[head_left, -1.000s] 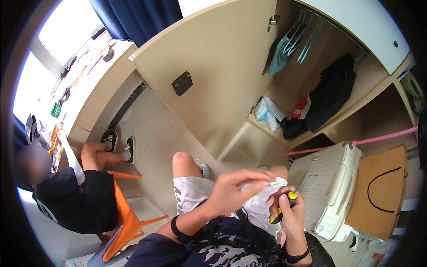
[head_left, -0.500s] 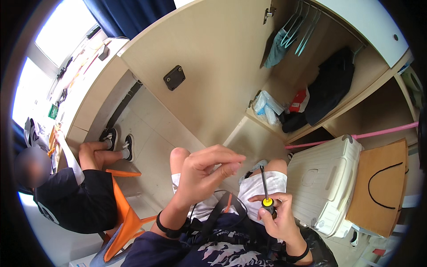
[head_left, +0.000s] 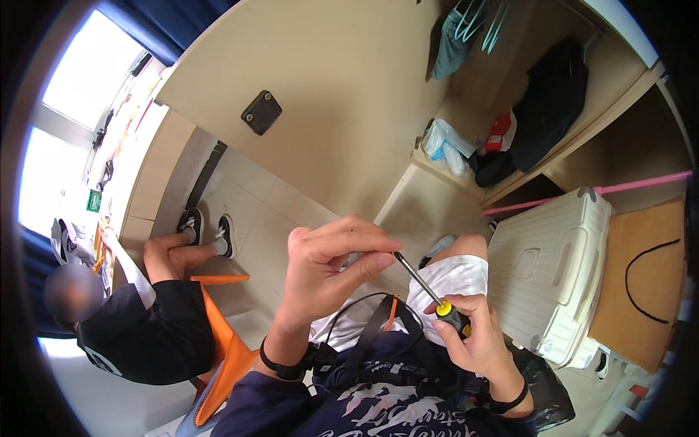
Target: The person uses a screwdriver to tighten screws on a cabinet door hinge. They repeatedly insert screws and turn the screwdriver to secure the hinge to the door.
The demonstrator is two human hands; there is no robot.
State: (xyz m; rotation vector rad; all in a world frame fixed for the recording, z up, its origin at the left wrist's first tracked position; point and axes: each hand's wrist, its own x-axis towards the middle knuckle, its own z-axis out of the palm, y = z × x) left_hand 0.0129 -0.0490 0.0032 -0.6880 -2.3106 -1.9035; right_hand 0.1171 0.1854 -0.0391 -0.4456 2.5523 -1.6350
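My right hand [head_left: 477, 339] grips a screwdriver [head_left: 421, 282] by its short black and yellow handle. The metal shaft slants up and to the left. Its tip meets the fingertips of my left hand [head_left: 331, 266], which are drawn into a pinch. Something small and dark shows at that spot; whether it is a screw or only the tip I cannot tell. Beyond my hands stands an open wooden cabinet door [head_left: 342, 95], with a black rectangular plate [head_left: 261, 113] fixed on it by screws at its corners.
Right of the door, the cabinet holds dark clothing [head_left: 546, 102], hangers [head_left: 495, 29] and a plastic bag [head_left: 445, 149]. A white suitcase [head_left: 546, 269] and a brown paper bag [head_left: 641, 284] stand at the right. At the left a person [head_left: 149, 328] sits on an orange chair [head_left: 222, 349] by a desk.
The screwdriver has tilted left, and its tip has come to my left fingertips, which were apart from it before. The view has shifted, so the door plate sits higher and further left.
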